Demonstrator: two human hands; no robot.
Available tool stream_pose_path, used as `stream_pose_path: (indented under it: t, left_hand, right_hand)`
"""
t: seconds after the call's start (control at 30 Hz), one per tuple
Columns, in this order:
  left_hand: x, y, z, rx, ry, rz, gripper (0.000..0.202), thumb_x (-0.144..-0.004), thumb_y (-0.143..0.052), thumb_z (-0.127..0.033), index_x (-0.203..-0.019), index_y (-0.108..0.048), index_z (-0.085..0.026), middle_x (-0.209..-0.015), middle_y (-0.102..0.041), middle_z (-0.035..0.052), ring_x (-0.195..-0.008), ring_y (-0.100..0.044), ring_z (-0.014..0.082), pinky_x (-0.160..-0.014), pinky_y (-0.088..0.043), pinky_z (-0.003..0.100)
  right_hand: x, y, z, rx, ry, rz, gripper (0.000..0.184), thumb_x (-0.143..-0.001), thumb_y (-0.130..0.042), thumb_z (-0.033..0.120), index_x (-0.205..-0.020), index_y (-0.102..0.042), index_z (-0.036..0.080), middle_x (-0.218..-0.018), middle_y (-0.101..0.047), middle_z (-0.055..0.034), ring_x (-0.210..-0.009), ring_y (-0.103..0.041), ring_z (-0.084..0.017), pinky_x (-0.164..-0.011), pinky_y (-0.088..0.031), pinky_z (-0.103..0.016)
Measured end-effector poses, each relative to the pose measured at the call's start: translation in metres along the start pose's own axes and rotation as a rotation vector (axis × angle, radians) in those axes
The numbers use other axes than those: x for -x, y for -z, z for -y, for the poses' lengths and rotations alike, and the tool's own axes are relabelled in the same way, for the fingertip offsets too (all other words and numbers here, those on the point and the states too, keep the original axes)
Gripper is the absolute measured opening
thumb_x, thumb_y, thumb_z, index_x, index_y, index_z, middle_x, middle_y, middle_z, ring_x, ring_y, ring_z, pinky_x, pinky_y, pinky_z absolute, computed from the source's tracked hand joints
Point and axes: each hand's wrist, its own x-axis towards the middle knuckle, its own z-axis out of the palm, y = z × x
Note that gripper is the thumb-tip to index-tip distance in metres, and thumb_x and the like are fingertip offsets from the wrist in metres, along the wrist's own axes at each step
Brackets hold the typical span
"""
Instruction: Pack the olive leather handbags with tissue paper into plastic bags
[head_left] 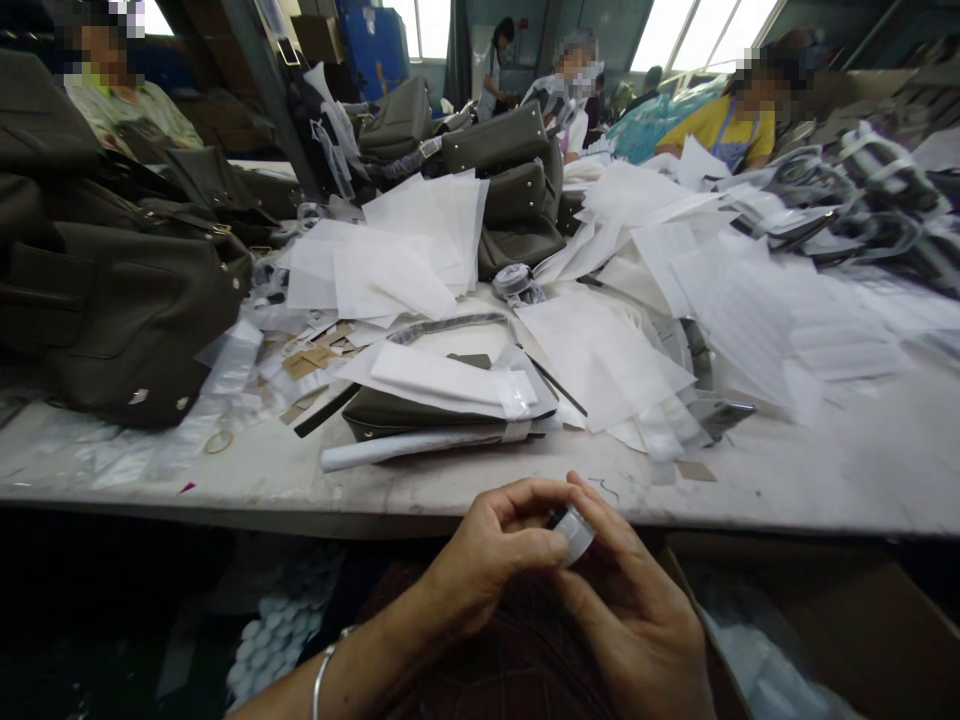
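At left, a dark bag (pixel 142 310) slumps on a pale table (pixel 420 492). At centre, a flat bag (pixel 427 413) lies under white paper (pixel 442 376). Nearer, by the table's near edge, the left hand (pixel 499 548) has its grip clamped, thumb pressing, on a small pale item (pixel 576 540); the right hand (pixel 637 598) closes its grip around the item's right side. Farther right, loose white sheets (pixel 757 300) overlap; near right sits a box (pixel 847 605).

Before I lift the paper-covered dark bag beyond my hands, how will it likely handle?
The dark bag probably bends somewhat, lying flattened. The strap may flop, curving loosely behind. The white paper could shift, though a clear band seems to hold one end.
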Motion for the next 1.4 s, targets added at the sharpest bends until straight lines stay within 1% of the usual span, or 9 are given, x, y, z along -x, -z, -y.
stream_pose_path:
  t: [0.07,0.23,0.43,0.57,0.67,1.0,1.2,1.3,1.4]
  left_hand:
    - [0.0,0.004,-0.002,0.006,0.021,0.039,0.046,-0.071,-0.073,-0.024,-0.116,-0.07,-0.012,-0.106,-0.07,0.0111,-0.09,-0.06,0.0191,-0.082,-0.045,0.027]
    - [0.001,0.011,0.0,0.018,0.004,-0.032,0.035,-0.074,-0.07,-0.023,-0.106,-0.073,-0.012,-0.095,-0.071,0.0094,-0.079,-0.06,0.0163,-0.074,-0.044,0.025]
    - [0.005,0.011,-0.002,0.012,0.02,0.039,0.048,-0.071,-0.074,-0.024,-0.117,-0.068,-0.013,-0.101,-0.071,0.0112,-0.087,-0.063,0.0204,-0.079,-0.045,0.029]
    - [0.005,0.007,-0.001,-0.015,0.004,-0.022,0.047,-0.068,-0.075,-0.024,-0.113,-0.07,-0.011,-0.094,-0.071,0.0116,-0.082,-0.064,0.0214,-0.076,-0.046,0.03]
    - [0.006,0.005,0.001,0.002,-0.005,-0.064,0.045,-0.066,-0.074,-0.024,-0.109,-0.071,-0.011,-0.091,-0.071,0.0107,-0.078,-0.062,0.0195,-0.072,-0.045,0.028]
    - [0.001,0.0,0.006,0.119,-0.009,-0.082,0.034,-0.065,-0.069,-0.015,-0.099,-0.072,-0.013,-0.088,-0.069,0.0057,-0.075,-0.059,0.0139,-0.073,-0.044,0.024]
    - [-0.002,-0.002,0.01,0.126,-0.031,-0.139,0.028,-0.065,-0.069,-0.015,-0.092,-0.071,-0.013,-0.077,-0.065,0.0023,-0.065,-0.053,0.0104,-0.063,-0.039,0.021]
    - [-0.004,0.0,0.012,0.14,-0.029,-0.174,0.022,-0.066,-0.07,-0.015,-0.087,-0.069,-0.014,-0.075,-0.064,0.0012,-0.064,-0.052,0.0097,-0.063,-0.039,0.021]
    - [-0.003,0.007,0.011,0.138,0.008,-0.105,0.028,-0.07,-0.074,-0.022,-0.097,-0.069,-0.014,-0.088,-0.068,0.0058,-0.075,-0.06,0.0147,-0.073,-0.044,0.026]
  right_hand:
    - [0.001,0.001,-0.003,-0.073,-0.042,0.031,0.056,-0.086,-0.069,0.019,-0.14,-0.054,0.027,-0.141,-0.057,-0.01,-0.122,-0.061,-0.03,-0.099,-0.056,-0.042]
    - [-0.002,0.004,0.002,-0.035,-0.003,0.074,0.054,-0.083,-0.07,0.018,-0.135,-0.058,0.027,-0.14,-0.058,-0.0085,-0.126,-0.057,-0.03,-0.106,-0.049,-0.044]
    - [-0.003,0.002,0.005,-0.086,-0.106,0.07,0.056,-0.084,-0.07,0.021,-0.138,-0.056,0.028,-0.14,-0.059,-0.0073,-0.122,-0.061,-0.029,-0.101,-0.054,-0.041]
    - [-0.003,0.002,0.004,-0.054,-0.037,0.085,0.054,-0.086,-0.068,0.018,-0.138,-0.055,0.027,-0.141,-0.058,-0.0086,-0.123,-0.06,-0.029,-0.102,-0.054,-0.041]
    - [-0.004,0.002,0.006,0.002,0.02,0.07,0.053,-0.085,-0.068,0.017,-0.136,-0.057,0.025,-0.139,-0.06,-0.009,-0.123,-0.06,-0.029,-0.102,-0.054,-0.041]
    - [-0.009,0.003,0.013,0.167,0.169,0.03,0.049,-0.087,-0.065,0.015,-0.134,-0.058,0.023,-0.135,-0.063,-0.008,-0.12,-0.063,-0.026,-0.099,-0.055,-0.036]
    - [-0.013,0.003,0.014,0.221,0.235,0.031,0.052,-0.087,-0.062,0.011,-0.137,-0.056,0.023,-0.133,-0.064,-0.0082,-0.119,-0.063,-0.026,-0.098,-0.056,-0.037]
    - [-0.012,0.001,0.013,0.205,0.202,0.052,0.052,-0.087,-0.063,0.012,-0.137,-0.057,0.024,-0.133,-0.064,-0.0081,-0.119,-0.063,-0.027,-0.099,-0.056,-0.039]
    - [-0.01,0.001,0.01,0.131,0.068,0.081,0.05,-0.086,-0.066,0.017,-0.135,-0.058,0.024,-0.132,-0.065,-0.0081,-0.117,-0.064,-0.027,-0.098,-0.056,-0.039]
